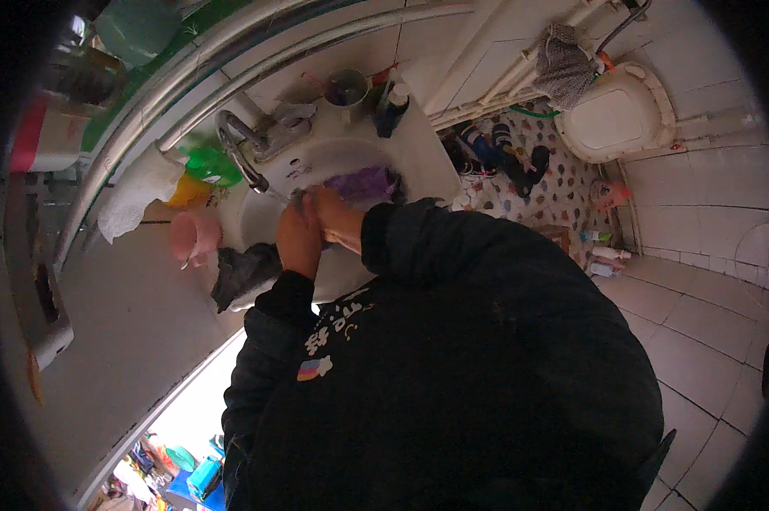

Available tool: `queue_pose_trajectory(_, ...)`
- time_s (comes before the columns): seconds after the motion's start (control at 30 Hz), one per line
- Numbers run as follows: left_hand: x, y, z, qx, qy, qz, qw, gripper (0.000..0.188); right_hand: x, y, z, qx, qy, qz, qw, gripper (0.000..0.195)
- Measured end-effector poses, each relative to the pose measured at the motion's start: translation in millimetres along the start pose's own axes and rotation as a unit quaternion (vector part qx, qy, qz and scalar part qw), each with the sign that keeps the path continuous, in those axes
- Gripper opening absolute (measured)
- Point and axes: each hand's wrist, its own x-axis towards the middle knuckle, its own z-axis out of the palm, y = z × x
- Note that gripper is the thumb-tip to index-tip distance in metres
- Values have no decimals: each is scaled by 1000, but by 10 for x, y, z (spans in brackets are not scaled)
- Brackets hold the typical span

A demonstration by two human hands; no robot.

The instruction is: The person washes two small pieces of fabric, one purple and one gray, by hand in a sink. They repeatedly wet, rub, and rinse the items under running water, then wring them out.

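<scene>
Water runs from the curved metal faucet (240, 150) onto my two hands, which are pressed together over the white washbasin (253, 217). My left hand (298, 237) is on the near left, its fingers bent up against my right hand (334, 214). A small grey thing (298, 193), perhaps cloth, shows at the fingertips of both; most of it is hidden. Purple wet cloth (362, 184) lies in the basin just beyond my right hand, with a darker part at its right end. Dark grey cloth (247, 271) drapes over the basin's left rim, beside my left wrist.
A pink cup (194, 235) and a green bottle (212, 167) stand left of the basin. Behind it are a mug (347, 92) and a dark pump bottle (392, 108). Metal rails (256, 61) curve overhead. Shoes (506, 153) lie on the pebbled floor at right.
</scene>
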Motion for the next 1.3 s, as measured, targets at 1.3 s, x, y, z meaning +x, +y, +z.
queue_pose_trajectory(1.3,84,-578,-268,-609,-50,-223,759,37,-67,-483,-43,-123,-108,-38,986,20)
